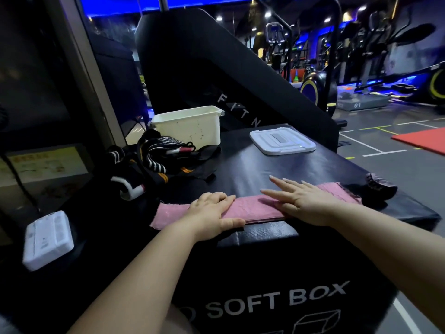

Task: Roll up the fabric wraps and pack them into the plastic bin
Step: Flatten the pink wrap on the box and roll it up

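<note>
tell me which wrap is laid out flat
The pink wrap, stretched along the soft box's near edge; the black striped wraps lie heaped beside the white bin.

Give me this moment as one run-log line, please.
state: pink wrap unrolled on soft box | left hand: holds wrap | right hand: flat on wrap | plastic bin: open, lid apart
</note>
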